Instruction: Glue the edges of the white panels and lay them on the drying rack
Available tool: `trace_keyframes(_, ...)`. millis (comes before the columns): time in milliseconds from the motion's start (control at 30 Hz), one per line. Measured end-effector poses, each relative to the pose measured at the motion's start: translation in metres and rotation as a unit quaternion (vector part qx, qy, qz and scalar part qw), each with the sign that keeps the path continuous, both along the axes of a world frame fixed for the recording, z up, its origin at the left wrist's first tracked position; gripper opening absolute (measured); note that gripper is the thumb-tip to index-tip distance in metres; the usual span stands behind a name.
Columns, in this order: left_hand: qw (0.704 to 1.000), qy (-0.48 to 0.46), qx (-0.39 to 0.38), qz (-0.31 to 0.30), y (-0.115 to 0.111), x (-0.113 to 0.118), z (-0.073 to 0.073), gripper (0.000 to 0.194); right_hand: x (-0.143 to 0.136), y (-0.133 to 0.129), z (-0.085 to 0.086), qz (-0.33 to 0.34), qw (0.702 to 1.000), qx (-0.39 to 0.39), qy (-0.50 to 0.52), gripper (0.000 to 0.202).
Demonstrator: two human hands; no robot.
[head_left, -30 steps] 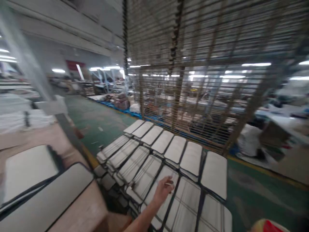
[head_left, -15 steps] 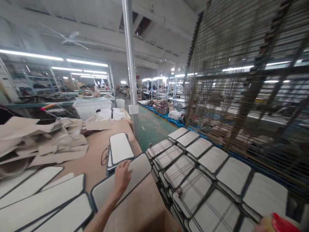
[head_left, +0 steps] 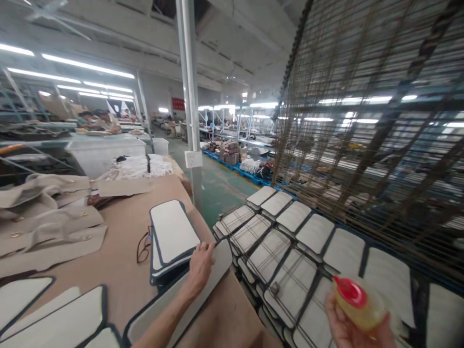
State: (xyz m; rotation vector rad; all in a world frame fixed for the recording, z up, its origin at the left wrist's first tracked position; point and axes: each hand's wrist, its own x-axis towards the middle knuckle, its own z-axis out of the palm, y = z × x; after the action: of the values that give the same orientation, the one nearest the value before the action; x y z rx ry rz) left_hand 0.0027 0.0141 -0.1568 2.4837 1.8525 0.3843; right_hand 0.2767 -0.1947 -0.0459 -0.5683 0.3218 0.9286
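Observation:
My left hand (head_left: 202, 270) has its fingers curled over the upper edge of a pale, rounded panel with a dark border (head_left: 163, 309) at the table's right edge. My right hand (head_left: 357, 326), low on the right, grips a clear squeeze bottle with a red cap (head_left: 362, 307); yellowish liquid shows inside it. Just beyond my left hand lies a small stack of white dark-edged panels (head_left: 173, 232). A pair of glasses (head_left: 144, 246) rests against that stack's left side.
Rows of pale panels on a wire rack (head_left: 290, 270) fill the right, below a raised wire grid (head_left: 348, 111). More panels (head_left: 72, 314) and beige fabric pieces (head_left: 54, 222) lie on the left of the table. A post with a socket box (head_left: 193, 159) stands ahead.
My right hand has come up into view from the lower right corner with the bottle. My left hand stays on the panel. The view has turned slightly right.

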Motion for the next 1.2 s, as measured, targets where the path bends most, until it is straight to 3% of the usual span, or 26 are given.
trace_keyframes(167,0.995,-0.031,-0.092,-0.007,-0.018,0.007,0.005,0.045,-0.013,0.004,0.004,-0.02,0.999,-0.027,-0.031,0.027)
trace_keyframes(267,0.991,-0.057,-0.118,-0.026,-0.022,0.006,0.027,0.04,-0.004,0.004,-0.003,0.013,0.996,0.004,-0.09,0.032)
trace_keyframes(400,0.973,-0.133,-0.111,-0.152,-0.031,0.009,0.084,0.04,0.01,0.005,0.01,-0.007,0.978,0.041,-0.205,0.038)
trace_keyframes(567,0.896,-0.191,-0.162,-0.367,-0.045,0.028,0.163,0.036,0.036,0.002,0.055,-0.005,0.923,0.082,-0.376,0.056)
trace_keyframes(667,0.855,-0.18,-0.173,-0.454,-0.051,0.046,0.197,0.033,0.057,-0.01,0.082,0.026,0.888,0.087,-0.451,0.062)
trace_keyframes(767,0.822,-0.156,-0.192,-0.513,-0.061,0.067,0.222,0.03,0.075,-0.027,0.108,0.06,0.852,0.09,-0.513,0.062)
trace_keyframes(867,0.788,-0.121,-0.237,-0.555,-0.074,0.089,0.239,0.029,0.089,-0.044,0.129,0.081,0.809,0.116,-0.57,0.057)
trace_keyframes(967,0.773,-0.096,-0.271,-0.565,-0.085,0.109,0.248,0.026,0.098,-0.057,0.143,0.084,0.777,0.107,-0.615,0.055)
trace_keyframes(1067,0.767,-0.089,-0.299,-0.561,-0.09,0.124,0.254,0.021,0.104,-0.068,0.152,0.09,0.761,0.101,-0.635,0.051)
trace_keyframes(1200,0.733,-0.08,-0.373,-0.563,-0.093,0.136,0.263,0.02,0.104,-0.08,0.157,0.113,0.751,0.138,-0.636,0.049)
